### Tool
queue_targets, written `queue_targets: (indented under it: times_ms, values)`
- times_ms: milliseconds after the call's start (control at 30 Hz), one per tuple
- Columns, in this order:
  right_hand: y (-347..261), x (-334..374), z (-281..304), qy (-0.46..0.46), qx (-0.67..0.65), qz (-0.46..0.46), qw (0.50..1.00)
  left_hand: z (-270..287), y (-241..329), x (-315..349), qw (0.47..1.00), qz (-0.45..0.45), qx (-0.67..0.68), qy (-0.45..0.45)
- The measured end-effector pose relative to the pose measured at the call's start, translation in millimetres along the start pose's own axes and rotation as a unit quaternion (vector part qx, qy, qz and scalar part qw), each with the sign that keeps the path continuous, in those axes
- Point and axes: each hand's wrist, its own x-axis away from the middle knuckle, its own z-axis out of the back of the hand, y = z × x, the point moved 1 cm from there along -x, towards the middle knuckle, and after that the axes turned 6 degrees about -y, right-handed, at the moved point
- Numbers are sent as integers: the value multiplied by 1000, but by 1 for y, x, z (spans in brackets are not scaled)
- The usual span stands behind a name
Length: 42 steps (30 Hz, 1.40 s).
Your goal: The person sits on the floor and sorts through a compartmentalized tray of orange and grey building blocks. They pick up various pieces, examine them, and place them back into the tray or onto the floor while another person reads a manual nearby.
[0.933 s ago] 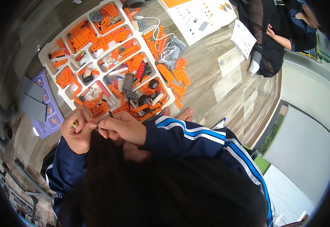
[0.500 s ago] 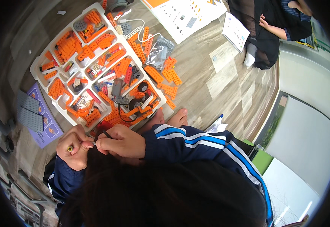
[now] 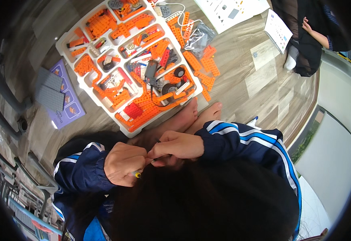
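Observation:
My left hand [image 3: 125, 164] is closed. A yellow-ended thin rod [image 3: 137, 174] sticks out of its fist; most of it is hidden, so its kind cannot be told. My right hand [image 3: 175, 145] meets it, thumb and forefinger pinched together on something small and dark at the left fingertips. Both hands are just this side of a white compartment tray [image 3: 121, 127] full of orange building pieces. In the tray's nearest compartment lies a red block [image 3: 133, 110]. A grey motor-like box [image 3: 151, 69] with a black cable rests farther in, near some black wheels [image 3: 168, 89].
Left of the tray, grey studded plates [image 3: 53, 98] lie on a purple sheet [image 3: 73, 108]. Loose orange beams [image 3: 207, 66], a clear plastic bag [image 3: 199, 39] and a white cable [image 3: 182, 14] are on its right. Beyond are printed sheets [image 3: 227, 16], a booklet [image 3: 278, 31] and another person's hand [image 3: 306, 25].
The view has shifted, so the tray appears higher and farther right. My hands, still together, have drawn back from the tray's near edge, uncovering the red block.

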Motion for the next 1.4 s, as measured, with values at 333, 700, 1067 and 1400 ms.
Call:
queue_targets:
  times_ms: [333,700,1067,1400]
  values:
    - [-20,64,60,317,262,234,881,20,18,23,868,235,207,386]
    - [-54,-5,71,200,-104,381,897,6,-55,-52,783,197,375,455]
    - [-26,0,74,44,-222,415,881,-17,-38,-74,890,204,7,408]
    - [-8,48,108,106,-203,502,834,-11,-19,-52,869,180,54,457]
